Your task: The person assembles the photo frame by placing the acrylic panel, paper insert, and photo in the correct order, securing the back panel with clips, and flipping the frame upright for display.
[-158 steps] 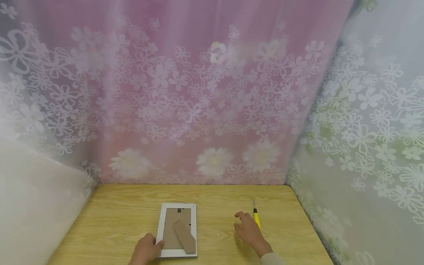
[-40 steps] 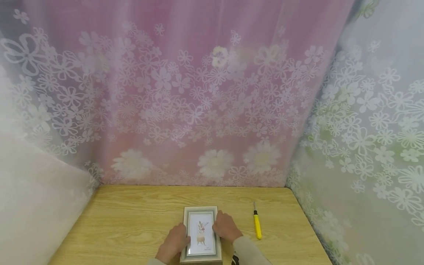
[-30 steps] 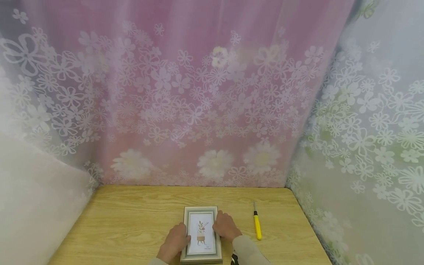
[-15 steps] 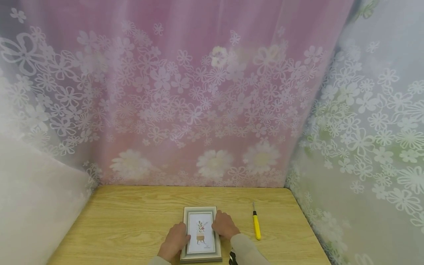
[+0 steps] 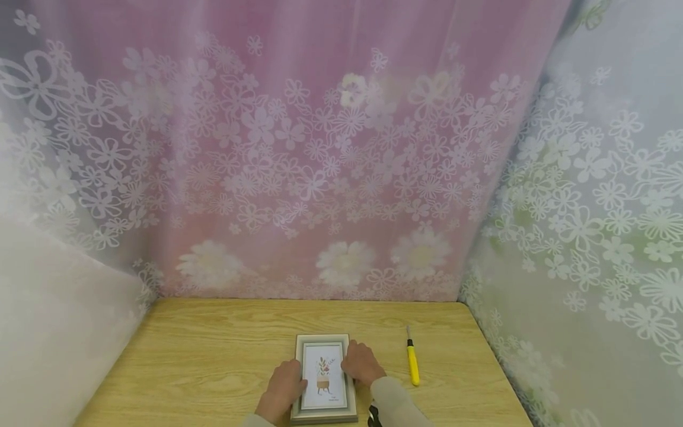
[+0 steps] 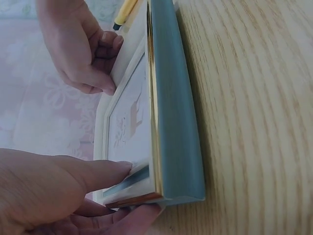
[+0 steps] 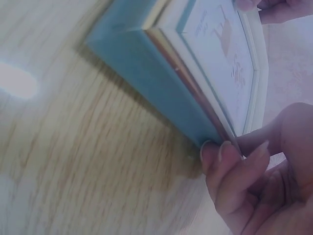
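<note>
A picture frame (image 5: 322, 338) with a pale, silvery border lies face up near the table's front edge. Inside it shows a print of a plant in a pot (image 5: 323, 376). My left hand (image 5: 281, 388) grips its left side, the thumb (image 6: 110, 174) over the front border and fingers along the outer edge. On the opposite side, my right hand (image 5: 361, 363) holds the right border; the right wrist view shows curled fingertips (image 7: 227, 164) at the frame's blue-grey side. The frame's back is hidden.
A yellow-handled screwdriver (image 5: 413, 362) lies to the right of my right hand, tip pointing away. The wood-grain table (image 5: 213, 356) meets a flowered pink curtain (image 5: 320, 178) behind and pale sheets at both sides.
About five seconds ago the frame lay back side up, farther left, gripped by my left hand; my right hand was beside the screwdriver. Now it is face up between both hands. The last second shows hardly any motion.
</note>
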Demonstrator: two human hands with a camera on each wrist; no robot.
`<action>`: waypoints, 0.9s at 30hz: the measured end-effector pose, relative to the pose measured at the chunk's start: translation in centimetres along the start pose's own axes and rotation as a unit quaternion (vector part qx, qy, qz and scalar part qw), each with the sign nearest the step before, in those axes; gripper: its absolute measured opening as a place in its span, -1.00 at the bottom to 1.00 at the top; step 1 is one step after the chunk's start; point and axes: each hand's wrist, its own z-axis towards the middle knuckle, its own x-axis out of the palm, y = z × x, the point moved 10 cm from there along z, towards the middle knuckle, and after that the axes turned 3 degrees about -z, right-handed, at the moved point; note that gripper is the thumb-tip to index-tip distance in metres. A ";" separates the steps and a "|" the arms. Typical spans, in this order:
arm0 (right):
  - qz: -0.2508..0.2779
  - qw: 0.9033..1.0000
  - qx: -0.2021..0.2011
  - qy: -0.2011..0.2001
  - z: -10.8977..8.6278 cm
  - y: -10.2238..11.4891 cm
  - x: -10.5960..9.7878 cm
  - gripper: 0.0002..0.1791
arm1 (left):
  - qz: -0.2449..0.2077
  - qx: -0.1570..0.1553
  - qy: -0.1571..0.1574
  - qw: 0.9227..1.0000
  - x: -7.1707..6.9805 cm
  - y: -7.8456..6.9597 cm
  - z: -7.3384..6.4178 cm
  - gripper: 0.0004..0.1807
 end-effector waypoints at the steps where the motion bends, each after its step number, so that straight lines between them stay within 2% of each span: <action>1: 0.003 1.000 0.003 0.003 0.0 0.0 0.1 -0.69 | 0.000 -0.001 0.001 1.000 0.0 0.0 0.0 -0.75; 7: 0.001 1.000 0.016 0.014 -0.7 0.1 0.0 -0.70 | 0.007 -0.016 0.003 1.000 0.1 -0.1 -0.4 -0.78; 12: -0.004 1.000 0.020 0.013 -0.7 -0.1 -0.2 -0.71 | 0.015 -0.014 -0.009 1.000 -0.2 -0.3 -0.7 -0.74; 19: -0.057 0.997 0.049 0.010 -0.8 -1.1 -1.1 -0.61 | 0.055 -0.026 -0.045 0.997 -1.9 -0.2 -0.8 -0.65; 21: -0.078 0.996 0.037 -0.009 -1.3 -0.7 -1.8 -0.65 | 0.066 -0.013 -0.058 0.996 -2.8 -0.5 -0.9 -0.61; 24: -0.108 0.992 -0.006 -0.058 -2.7 0.5 -3.3 -0.69 | 0.067 0.007 -0.073 0.995 -4.1 -1.4 -1.6 -0.53; 27: -0.145 0.978 -0.068 -0.134 -4.5 2.1 -4.8 -0.66 | 0.057 0.015 -0.070 0.996 -5.1 -2.3 -2.6 -0.43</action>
